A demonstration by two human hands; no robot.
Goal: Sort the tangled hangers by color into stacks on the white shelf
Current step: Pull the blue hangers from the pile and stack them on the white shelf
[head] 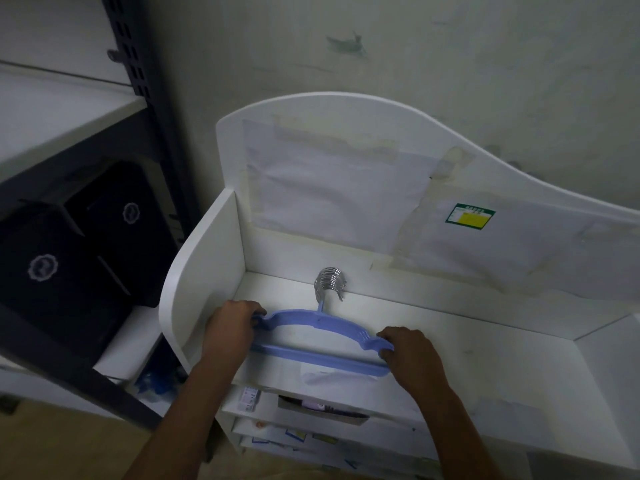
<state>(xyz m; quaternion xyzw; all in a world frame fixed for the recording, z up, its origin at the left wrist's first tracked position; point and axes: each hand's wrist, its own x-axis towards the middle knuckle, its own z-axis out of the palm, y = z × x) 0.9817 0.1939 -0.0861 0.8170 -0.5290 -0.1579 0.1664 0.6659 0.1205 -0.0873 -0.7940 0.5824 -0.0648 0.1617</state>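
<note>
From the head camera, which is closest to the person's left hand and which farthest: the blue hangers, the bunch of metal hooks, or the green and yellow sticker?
Starting from the left hand:
1. Blue hangers: the hand grips their left end on the white shelf.
2. Metal hooks: up and to the right, against the back panel.
3. Green and yellow sticker: far right, high on the back panel.

Lilac-blue hangers [311,320], silver hooks [329,282], white shelf [485,341]

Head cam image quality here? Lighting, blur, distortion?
Head view: dim and bluish overall, dark in the black rack at left; wide-angle bends the white shelf backboard; blue hangers, left hand and right hand reasonably sharp; lower-left edge smeared.
</note>
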